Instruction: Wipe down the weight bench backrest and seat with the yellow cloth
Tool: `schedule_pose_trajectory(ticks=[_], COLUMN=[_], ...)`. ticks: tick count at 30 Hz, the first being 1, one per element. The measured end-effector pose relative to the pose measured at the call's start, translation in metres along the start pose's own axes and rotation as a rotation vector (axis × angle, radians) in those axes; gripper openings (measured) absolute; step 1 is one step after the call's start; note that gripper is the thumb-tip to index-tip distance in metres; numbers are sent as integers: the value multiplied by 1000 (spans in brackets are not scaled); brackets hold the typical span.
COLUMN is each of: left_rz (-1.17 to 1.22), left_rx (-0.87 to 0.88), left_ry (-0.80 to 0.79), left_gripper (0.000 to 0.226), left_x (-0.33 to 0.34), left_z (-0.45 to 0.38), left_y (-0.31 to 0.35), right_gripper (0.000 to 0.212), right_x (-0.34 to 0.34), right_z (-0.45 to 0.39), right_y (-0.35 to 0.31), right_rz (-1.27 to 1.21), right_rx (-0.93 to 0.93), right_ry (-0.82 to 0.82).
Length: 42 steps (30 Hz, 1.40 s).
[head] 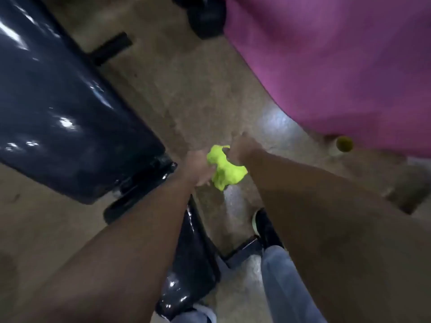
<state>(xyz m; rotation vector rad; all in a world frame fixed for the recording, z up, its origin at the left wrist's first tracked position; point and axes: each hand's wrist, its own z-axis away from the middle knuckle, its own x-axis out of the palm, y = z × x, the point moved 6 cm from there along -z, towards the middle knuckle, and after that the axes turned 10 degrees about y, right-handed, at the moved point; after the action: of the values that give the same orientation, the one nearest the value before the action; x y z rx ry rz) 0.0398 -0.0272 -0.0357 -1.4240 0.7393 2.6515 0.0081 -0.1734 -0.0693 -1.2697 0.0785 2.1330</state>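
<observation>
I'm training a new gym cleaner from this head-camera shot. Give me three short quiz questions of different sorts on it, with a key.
1. True or false: the yellow cloth is lying flat on the backrest.
2. Which hands hold the cloth? A) left hand only B) right hand only C) both
3. Fill in: the big fabric at the upper right is coloured ____.

Key:
1. False: the cloth is bunched and held up over the floor, to the right of the backrest and beyond the seat.
2. C.
3. Magenta: the magenta fabric.
</observation>
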Motion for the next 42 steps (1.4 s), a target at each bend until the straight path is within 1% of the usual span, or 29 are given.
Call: schedule_pose_trajectory(ticks=[3,5,7,9,11,12,16,17,18,19,20,21,22,24,25,28,30,32,35,37,39,42], left_rz=[58,115,191,230,225,202,181,194,204,200,180,152,128,130,169,372,501,566,645,671,669,613], left_rx=[-126,-227,-303,-361,-399,-415,-478,-489,-494,-496,-495,-491,-473,-399,-365,-327,-310,-270,-155,-53,35,118], left_ry=[-25,-16,11,6,-6,5,109,133,151,161,156,150,145,164,180,296,422,547,731,878,1021,1217], left_gripper=[56,60,66,75,87,86,67,58,46,32,22,17,17,25,28,20,19,18,23,25,21,15], left_x=[57,84,104,122,139,143,143,144,142,140,137,133,126,108,94,24,-38,-110,-233,-318,-398,-504], left_z=[-28,-43,-58,-70,-83,-86,-84,-84,-84,-85,-85,-83,-81,-80,-81,-82,-82,-80,-69,-52,-30,6], left_y=[-20,-32,-39,-45,-53,-56,-65,-68,-69,-70,-70,-68,-63,-52,-47,-35,-27,-15,4,11,9,-6], right_gripper=[70,75,79,89,95,95,96,93,85,69,49,33,28,28,29,37,34,30,28,29,29,28], right_x=[72,106,124,131,142,145,154,152,148,142,133,124,114,88,72,16,-28,-79,-171,-235,-298,-376], right_z=[-27,-39,-47,-50,-53,-54,-61,-62,-63,-65,-66,-67,-67,-66,-65,-65,-64,-63,-61,-55,-45,-18], right_y=[36,52,60,64,63,60,58,58,57,54,50,44,37,22,15,-8,-35,-73,-151,-213,-279,-378], right_rz=[-47,-89,-174,-242,-282,-291,-322,-290,-245,-200,-149,-98,-66,-67,-92,-224,-288,-385,-580,-735,-864,-989], right_rx=[88,137,178,191,184,174,175,178,175,157,137,113,94,85,81,101,68,27,15,-9,-98,-309], right_ry=[-44,-47,-18,16,-3,-14,0,12,22,46,69,82,98,141,192,403,574,709,845,884,927,997])
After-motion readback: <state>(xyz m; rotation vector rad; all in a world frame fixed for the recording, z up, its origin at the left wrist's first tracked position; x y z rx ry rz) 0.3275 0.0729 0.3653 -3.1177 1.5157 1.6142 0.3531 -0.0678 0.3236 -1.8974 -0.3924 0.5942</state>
